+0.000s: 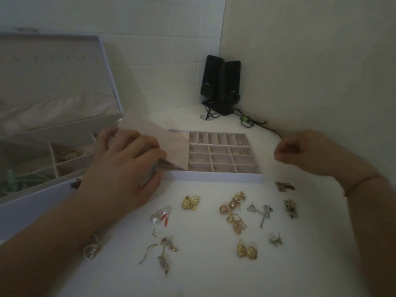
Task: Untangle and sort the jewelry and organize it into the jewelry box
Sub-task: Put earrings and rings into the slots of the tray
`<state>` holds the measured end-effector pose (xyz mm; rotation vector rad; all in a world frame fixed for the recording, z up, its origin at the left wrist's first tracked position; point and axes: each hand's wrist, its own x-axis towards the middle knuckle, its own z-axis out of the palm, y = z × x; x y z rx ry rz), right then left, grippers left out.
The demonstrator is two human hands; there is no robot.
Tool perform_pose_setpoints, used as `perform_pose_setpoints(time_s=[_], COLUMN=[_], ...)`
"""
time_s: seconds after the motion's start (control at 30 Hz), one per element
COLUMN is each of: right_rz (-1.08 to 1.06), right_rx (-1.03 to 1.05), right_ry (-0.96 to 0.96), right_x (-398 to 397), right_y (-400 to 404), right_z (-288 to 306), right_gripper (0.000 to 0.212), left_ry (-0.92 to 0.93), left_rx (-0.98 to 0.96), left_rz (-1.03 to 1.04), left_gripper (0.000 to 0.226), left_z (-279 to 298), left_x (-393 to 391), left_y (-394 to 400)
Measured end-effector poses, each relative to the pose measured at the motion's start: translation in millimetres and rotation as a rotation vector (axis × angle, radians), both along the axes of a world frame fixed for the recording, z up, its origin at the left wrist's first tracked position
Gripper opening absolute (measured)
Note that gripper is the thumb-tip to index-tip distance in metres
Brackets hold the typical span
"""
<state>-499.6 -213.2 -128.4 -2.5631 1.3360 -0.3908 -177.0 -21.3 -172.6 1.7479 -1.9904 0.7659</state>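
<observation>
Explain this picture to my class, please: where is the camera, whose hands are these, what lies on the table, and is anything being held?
There is no machine here. The single picture comes from a camera worn on a person's head, looking down at their own two bare hands. The left hand grips a beige flap over the divided tray, which sits beside an open jewelry box. The right hand hangs above the white table with its fingers curled; whether it pinches something tiny is too dim to tell. In front of the tray lie loose earrings: gold ones, a pearl piece, silver ones. Two black speakers stand in the corner.
</observation>
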Motion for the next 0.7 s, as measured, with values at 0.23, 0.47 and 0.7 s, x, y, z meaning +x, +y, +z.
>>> perform_pose_setpoints(time_s=[0.23,0.47,0.7], right_rz=[0.122,0.059,0.019], right_rx=[0.492,0.415,0.394], right_ry=[0.222,0.152,0.132], right_x=[-15.0,-1.1,1.3], right_y=[13.0,15.8,17.3], right_z=[3.4,-2.8,-2.9], right_gripper=[0.027,0.014,0.012], left_ry=[-0.002,-0.008,-0.029], left_rx=[-0.004,-0.019,-0.028], left_rz=[0.006,0.007,-0.001], left_gripper=[0.032,0.031,0.032], left_z=[-0.7,-1.1,-0.8], left_x=[-0.7,-1.1,-0.2], left_y=[-0.4,-0.4,0.9])
